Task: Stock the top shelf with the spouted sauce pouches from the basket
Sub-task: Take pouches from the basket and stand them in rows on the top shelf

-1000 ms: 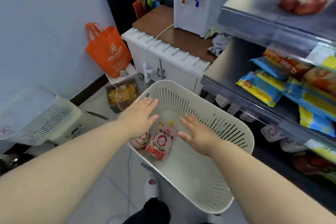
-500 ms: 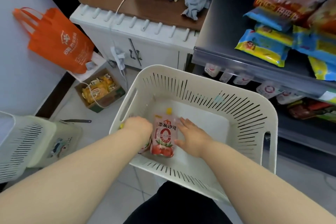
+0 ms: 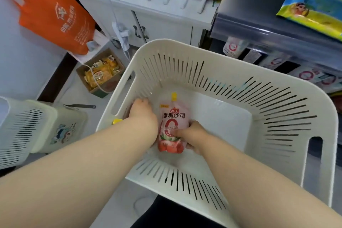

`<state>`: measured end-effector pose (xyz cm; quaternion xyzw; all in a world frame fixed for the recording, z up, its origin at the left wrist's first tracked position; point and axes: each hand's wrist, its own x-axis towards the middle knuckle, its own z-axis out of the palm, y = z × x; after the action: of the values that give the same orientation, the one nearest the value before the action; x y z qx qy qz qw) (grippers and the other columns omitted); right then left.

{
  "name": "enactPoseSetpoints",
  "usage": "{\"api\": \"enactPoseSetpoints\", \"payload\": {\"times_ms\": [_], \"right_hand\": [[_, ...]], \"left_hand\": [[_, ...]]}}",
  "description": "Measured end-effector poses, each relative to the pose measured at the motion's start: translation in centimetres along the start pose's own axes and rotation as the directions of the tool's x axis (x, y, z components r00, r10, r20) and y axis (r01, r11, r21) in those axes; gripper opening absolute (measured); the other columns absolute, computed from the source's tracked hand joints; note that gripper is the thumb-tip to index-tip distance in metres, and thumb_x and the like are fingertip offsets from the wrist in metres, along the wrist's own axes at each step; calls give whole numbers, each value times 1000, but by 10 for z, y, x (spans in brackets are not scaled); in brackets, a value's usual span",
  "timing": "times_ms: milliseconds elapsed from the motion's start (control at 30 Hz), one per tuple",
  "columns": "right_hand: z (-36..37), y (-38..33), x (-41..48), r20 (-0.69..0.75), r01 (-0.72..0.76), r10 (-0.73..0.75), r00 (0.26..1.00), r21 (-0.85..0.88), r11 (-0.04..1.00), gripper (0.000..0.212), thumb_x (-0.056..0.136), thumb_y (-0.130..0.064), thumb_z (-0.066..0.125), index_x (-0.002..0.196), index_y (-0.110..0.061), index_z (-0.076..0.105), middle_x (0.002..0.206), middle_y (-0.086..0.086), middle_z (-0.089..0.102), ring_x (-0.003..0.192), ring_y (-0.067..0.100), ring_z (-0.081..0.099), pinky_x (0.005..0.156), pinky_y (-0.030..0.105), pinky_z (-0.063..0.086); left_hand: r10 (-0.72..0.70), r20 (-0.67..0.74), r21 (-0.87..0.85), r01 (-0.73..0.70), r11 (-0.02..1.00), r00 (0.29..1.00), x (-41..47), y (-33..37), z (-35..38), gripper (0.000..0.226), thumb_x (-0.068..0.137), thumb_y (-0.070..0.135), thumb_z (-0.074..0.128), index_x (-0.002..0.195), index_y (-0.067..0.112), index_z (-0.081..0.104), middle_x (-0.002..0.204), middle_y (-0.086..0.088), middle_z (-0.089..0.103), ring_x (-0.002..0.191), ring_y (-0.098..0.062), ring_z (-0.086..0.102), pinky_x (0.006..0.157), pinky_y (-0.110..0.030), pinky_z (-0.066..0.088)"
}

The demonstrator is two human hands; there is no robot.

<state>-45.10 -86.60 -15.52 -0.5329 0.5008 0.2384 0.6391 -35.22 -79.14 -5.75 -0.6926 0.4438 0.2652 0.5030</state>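
Observation:
A white slotted basket stands below me on the floor. In it lies a pink sauce pouch with a yellow spout and tomatoes printed on it. My right hand grips its lower right edge, thumb across the front. My left hand is down at the basket's left wall, fingers curled over a second pouch that is almost fully hidden; only its yellow cap shows beside my forearm. The top shelf is out of view.
A grey shelf at the right carries blue-and-yellow snack packs. A white cabinet is behind the basket. An orange bag, a cardboard box of yellow packets and another white basket stand to the left.
Both hands have gone from hovering above the basket down to its bottom. The right hand has closed on the pouch, and my view has tilted down and come closer.

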Motion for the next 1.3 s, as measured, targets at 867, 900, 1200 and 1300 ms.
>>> {"api": "enactPoseSetpoints", "payload": {"times_ms": [867, 900, 1200, 1300], "right_hand": [[-97, 7, -19, -66, 241, -601, 796, -878, 414, 59, 97, -40, 30, 149, -17, 16, 158, 3, 12, 144, 22, 15, 115, 33, 17], [-96, 10, -17, 65, 314, -621, 781, -901, 301, 65, 93, -47, 15, 151, -17, 10, 160, 1, 4, 147, 18, 5, 117, 30, 6], [-92, 42, 11, 129, 304, -648, 751, -938, 166, 63, 87, -43, 34, 137, -7, 46, 146, 9, 43, 137, 21, 36, 109, 33, 13], [-93, 43, 13, 119, 310, -700, 704, -938, 152, 65, 87, -43, 34, 142, -9, 38, 149, 6, 38, 138, 17, 24, 108, 37, 17]], "left_hand": [[128, -193, -540, -215, 814, 973, 53, 30, 8, 62, 102, 42, 19, 149, 19, -12, 158, 3, -18, 146, -14, -13, 117, -32, -2], [127, -183, -570, -210, 795, 975, 54, 34, 9, 63, 101, 42, 19, 149, 19, -14, 157, 3, -21, 145, -14, -15, 118, -32, -3], [138, -222, -636, -251, 729, 965, 66, 42, 26, 69, 99, 47, 18, 145, 17, -23, 154, 2, -29, 142, -15, -27, 119, -32, -7], [121, -235, -653, -249, 716, 964, 71, 45, 32, 70, 98, 50, 18, 145, 20, -24, 154, 5, -30, 141, -13, -28, 119, -34, -6]]}}
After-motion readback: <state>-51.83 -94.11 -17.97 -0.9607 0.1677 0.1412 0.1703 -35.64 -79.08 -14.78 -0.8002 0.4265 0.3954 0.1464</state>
